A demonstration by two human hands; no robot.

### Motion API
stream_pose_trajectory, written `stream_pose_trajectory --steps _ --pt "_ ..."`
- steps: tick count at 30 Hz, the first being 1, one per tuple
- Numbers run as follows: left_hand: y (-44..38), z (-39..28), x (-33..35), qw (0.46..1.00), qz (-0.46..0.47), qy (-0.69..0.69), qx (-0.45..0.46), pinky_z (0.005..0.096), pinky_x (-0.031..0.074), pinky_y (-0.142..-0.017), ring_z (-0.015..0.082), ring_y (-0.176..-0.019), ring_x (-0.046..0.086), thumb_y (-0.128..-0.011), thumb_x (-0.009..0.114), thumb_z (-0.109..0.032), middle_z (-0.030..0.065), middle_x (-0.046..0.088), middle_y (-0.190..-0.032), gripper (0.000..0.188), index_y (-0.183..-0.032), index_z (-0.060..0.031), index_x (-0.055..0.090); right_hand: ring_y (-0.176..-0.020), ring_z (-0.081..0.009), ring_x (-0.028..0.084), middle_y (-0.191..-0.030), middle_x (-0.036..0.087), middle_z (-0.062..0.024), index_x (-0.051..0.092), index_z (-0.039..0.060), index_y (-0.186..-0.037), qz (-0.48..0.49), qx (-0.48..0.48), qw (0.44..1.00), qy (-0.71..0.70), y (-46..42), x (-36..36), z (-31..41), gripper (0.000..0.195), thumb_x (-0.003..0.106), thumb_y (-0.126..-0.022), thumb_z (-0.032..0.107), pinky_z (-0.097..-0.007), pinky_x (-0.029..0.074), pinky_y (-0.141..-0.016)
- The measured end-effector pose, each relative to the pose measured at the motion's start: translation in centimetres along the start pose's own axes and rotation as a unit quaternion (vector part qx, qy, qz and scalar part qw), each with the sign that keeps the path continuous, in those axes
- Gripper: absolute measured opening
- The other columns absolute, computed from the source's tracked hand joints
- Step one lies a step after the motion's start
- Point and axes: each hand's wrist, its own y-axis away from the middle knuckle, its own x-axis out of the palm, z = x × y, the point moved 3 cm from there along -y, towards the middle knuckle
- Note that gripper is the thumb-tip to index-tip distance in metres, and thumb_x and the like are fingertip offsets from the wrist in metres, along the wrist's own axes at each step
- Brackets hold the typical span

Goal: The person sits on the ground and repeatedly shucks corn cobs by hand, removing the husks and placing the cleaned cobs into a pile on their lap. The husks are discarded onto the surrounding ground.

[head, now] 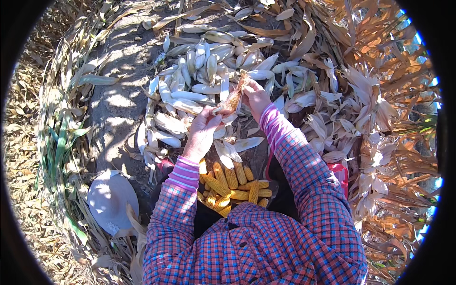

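Between my hands is a partly opened ear of corn [233, 101] with dry husk and brown silk. My left hand [203, 133] grips its lower left end. At the upper right end, my right hand [255, 97] has its fingers closed on the husk and silk. How much of the cob is bare I cannot tell. Ahead lies a heap of unhusked ears of corn [210, 67] in pale husks. Close to my body, between my legs, husked yellow corn cobs [231, 180] are piled, with loose pale husks [228, 153] at their far edge.
A pale rounded object [112, 203], perhaps a hat, lies on the ground at my left. Cut corn stalks [60, 142] line the left side. Stripped husks [370, 153] are heaped at my right, beside dry standing corn plants [402, 117]. Bare soil [117, 92] shows left of the ears.
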Motion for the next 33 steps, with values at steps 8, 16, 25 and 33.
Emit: stream_pose_trajectory --steps 8,16,25,33 --pt "0.1 0.4 -1.9 0.998 0.016 -0.026 -0.063 0.0191 0.043 -0.061 0.0062 -0.064 0.052 -0.094 0.048 -0.015 0.0004 0.057 -0.073 0.015 -0.085 -0.005 0.052 -0.072 -0.0132 0.06 -0.083 0.06 0.0002 0.055 0.0097 -0.095 -0.088 -0.021 0.982 -0.168 -0.9 -3.2 2.2 0.009 0.049 -0.09 0.007 -0.0275 0.05 -0.066" --pt "0.7 0.3 -2.4 0.994 0.029 0.035 -0.102 0.0186 0.037 -0.053 0.004 -0.059 0.045 -0.092 0.05 -0.014 -0.0013 0.054 -0.07 0.012 -0.084 -0.0061 0.053 -0.088 -0.0219 0.061 -0.098 0.061 -0.0086 0.051 0.0066 -0.114 -0.086 -0.082 0.966 -0.231 -1.6 -7.4 5.2 0.025 0.039 -0.092 0.005 -0.0352 0.051 -0.08" --pt "0.1 0.9 -4.4 0.869 -0.06 -0.48 0.106 0.0378 0.043 -0.091 0.0312 -0.106 0.054 -0.08 0.066 -0.041 0.0199 0.059 -0.112 0.058 -0.115 0.0044 0.054 -0.087 -0.0207 0.059 -0.096 0.061 -0.0092 0.051 0.0032 -0.115 0.052 -0.074 0.981 -0.173 0.7 -0.9 4.2 0.026 0.039 -0.093 0.006 -0.0341 0.048 -0.083" --pt "0.4 4.3 -1.4 0.971 0.057 -0.21 -0.098 0.0325 0.046 -0.082 0.0201 -0.092 0.059 -0.083 0.065 -0.022 0.012 0.062 -0.1 0.043 -0.116 0.0022 0.05 -0.096 -0.0179 0.058 -0.103 0.062 -0.0074 0.051 0.0064 -0.12 0.095 -0.005 0.982 -0.162 2.7 3.4 1.9 0.03 0.049 -0.094 0.019 -0.0318 0.047 -0.083"
